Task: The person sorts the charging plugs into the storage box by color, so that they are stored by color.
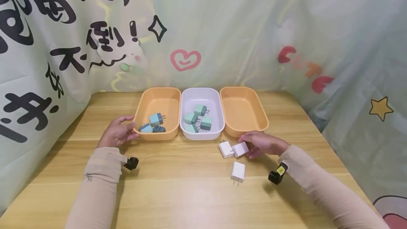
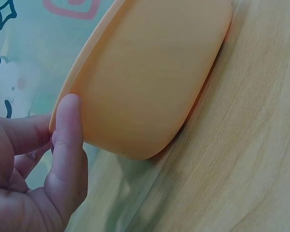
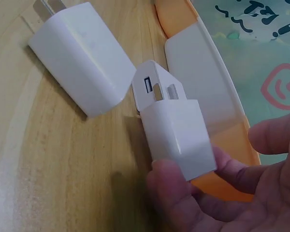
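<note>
My right hand (image 1: 265,144) pinches a white charger plug (image 1: 240,149) between thumb and fingers, just in front of the right orange tray (image 1: 245,133). In the right wrist view this charger (image 3: 179,137) has its prongs toward a second white charger (image 3: 147,79), which shows a USB port. A third white charger (image 1: 237,171) lies nearer, prongs toward me. My left hand (image 1: 118,133) grips the near left corner of the left orange tray (image 1: 159,136); in the left wrist view its fingers (image 2: 67,125) pinch the rim, and the tray's contents are hidden.
Inside the left tray lie blue chargers, one of them dark (image 1: 159,129). The white middle tray (image 1: 201,136) holds several green chargers (image 1: 206,123). All three trays stand side by side at the back of the wooden table (image 1: 178,186), before a printed curtain (image 1: 222,27).
</note>
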The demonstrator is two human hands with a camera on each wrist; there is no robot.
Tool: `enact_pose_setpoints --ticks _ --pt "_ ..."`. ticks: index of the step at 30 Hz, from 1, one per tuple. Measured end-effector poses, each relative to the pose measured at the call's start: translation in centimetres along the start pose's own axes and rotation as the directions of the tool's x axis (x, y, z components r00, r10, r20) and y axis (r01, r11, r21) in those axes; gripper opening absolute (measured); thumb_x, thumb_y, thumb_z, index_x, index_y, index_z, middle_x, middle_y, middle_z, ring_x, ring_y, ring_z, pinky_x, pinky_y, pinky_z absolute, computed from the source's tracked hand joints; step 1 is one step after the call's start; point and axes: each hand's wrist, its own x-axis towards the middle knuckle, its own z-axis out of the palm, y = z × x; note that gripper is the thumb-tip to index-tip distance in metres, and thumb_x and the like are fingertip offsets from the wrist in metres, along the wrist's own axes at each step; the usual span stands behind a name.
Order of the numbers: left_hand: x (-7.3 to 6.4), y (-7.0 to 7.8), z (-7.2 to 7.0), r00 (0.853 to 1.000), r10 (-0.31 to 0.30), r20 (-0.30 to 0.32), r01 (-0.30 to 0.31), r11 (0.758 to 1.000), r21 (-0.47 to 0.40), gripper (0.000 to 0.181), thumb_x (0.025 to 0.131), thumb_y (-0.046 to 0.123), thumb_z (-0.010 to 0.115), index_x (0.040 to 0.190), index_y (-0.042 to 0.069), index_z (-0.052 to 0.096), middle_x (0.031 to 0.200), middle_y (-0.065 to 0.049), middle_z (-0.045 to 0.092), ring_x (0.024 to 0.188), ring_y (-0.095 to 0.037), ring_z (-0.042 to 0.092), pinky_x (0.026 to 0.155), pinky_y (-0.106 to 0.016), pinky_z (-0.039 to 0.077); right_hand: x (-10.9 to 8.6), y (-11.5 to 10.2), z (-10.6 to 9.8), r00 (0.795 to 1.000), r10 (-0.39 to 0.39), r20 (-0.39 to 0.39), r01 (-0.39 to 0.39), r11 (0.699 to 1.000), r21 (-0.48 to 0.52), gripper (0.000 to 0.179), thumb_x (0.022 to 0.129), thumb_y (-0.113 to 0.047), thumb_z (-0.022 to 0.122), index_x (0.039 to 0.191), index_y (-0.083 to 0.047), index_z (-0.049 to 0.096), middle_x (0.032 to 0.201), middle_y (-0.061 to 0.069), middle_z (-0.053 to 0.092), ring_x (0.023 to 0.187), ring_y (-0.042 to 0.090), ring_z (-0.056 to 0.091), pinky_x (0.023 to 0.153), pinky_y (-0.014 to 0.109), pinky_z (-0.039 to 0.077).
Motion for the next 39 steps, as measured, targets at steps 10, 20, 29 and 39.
enact_pose_setpoints --ticks 10,20,29,39 --pt "-0.2 0.3 0.2 1.0 -0.014 0.001 0.014 1.0 0.004 0.06 0.1 0.004 0.051 0.154 0.007 0.023 0.103 -0.016 0.046 0.073 -0.015 0.059 0.077 -0.029 0.06 -0.2 0.9 -0.8 0.994 -0.08 0.079 0.079 0.997 0.017 0.017 0.099 -0.006 0.05 0.113 0.004 0.047 0.088 0.012 0.053 0.072 0.02 0.054 0.062 0.026 0.054" --pt "-0.1 0.2 -0.2 0.999 -0.015 0.032 0.016 1.0 -0.025 0.063 0.099 0.003 0.052 0.154 0.006 0.021 0.096 -0.014 0.047 0.069 -0.014 0.057 0.074 -0.028 0.061 -0.9 -0.4 -1.6 0.985 -0.104 0.137 0.105 0.994 -0.003 0.015 0.099 -0.006 0.052 0.108 0.005 0.051 0.099 0.015 0.058 0.08 0.024 0.059 0.067 0.028 0.058" --pt "-0.3 0.3 0.0 1.0 -0.014 0.025 0.015 0.999 -0.031 0.062 0.1 0.003 0.052 0.154 0.007 0.022 0.099 -0.015 0.046 0.07 -0.015 0.057 0.074 -0.028 0.061 -1.2 -2.4 -2.6 0.987 -0.133 0.091 0.137 0.99 -0.032 0.018 0.097 -0.004 0.055 0.111 0.006 0.05 0.102 0.017 0.057 0.09 0.035 0.062 0.076 0.039 0.06" --pt "-0.1 0.3 0.0 1.0 -0.009 0.024 0.008 0.999 0.05 0.061 0.1 0.005 0.05 0.154 0.007 0.021 0.097 -0.015 0.047 0.07 -0.014 0.058 0.076 -0.029 0.06 -0.2 -4.1 -4.0 0.989 -0.136 0.065 0.139 0.989 -0.042 0.023 0.097 -0.004 0.053 0.116 0.007 0.045 0.105 0.017 0.054 0.091 0.032 0.06 0.081 0.043 0.059"
